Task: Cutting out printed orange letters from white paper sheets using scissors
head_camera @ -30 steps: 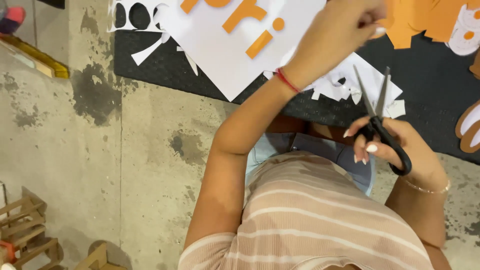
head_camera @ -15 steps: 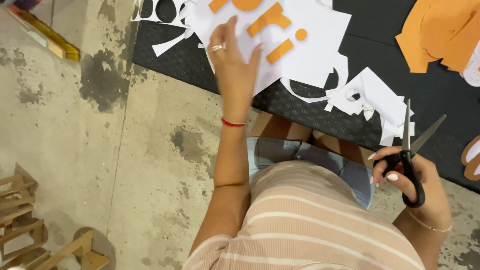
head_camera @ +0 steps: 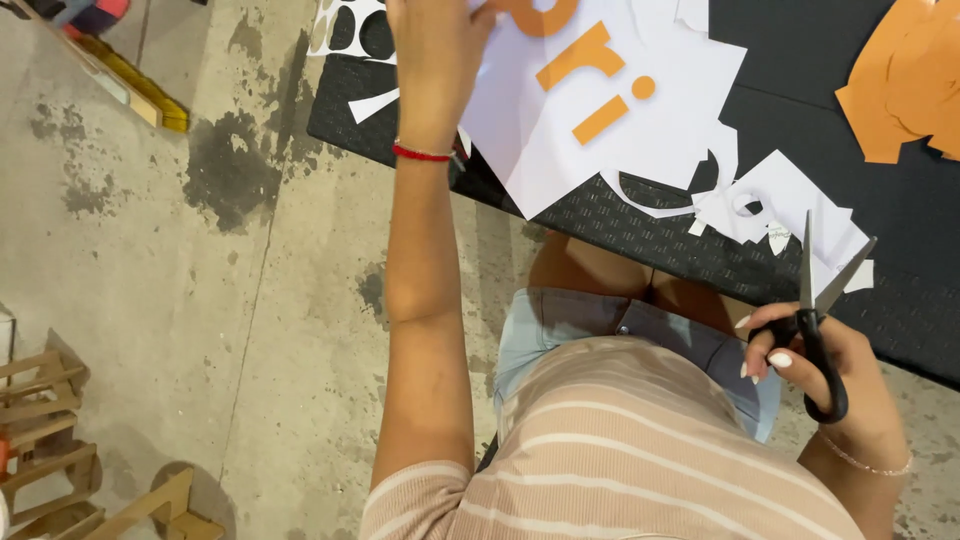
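My left hand [head_camera: 436,55] reaches out over the black table [head_camera: 640,230] and presses on a white paper sheet [head_camera: 650,120] that carries orange cut-out letters [head_camera: 590,75]. A red string bracelet circles that wrist. My right hand [head_camera: 820,370] is near my lap at the table's near edge and grips black-handled scissors [head_camera: 815,300], blades slightly apart and pointing away from me. Small white paper offcuts [head_camera: 790,215] lie just beyond the blades.
Orange paper pieces [head_camera: 905,85] lie at the far right of the table. A white sheet with black spots [head_camera: 350,25] is at the table's far left corner. Wooden frames [head_camera: 40,430] stand on the stained concrete floor at left; a yellow-edged board [head_camera: 130,85] lies farther off.
My left arm has stretched further out onto the white sheet. The right hand with the scissors has stayed near the table's edge, blades a little closer together.
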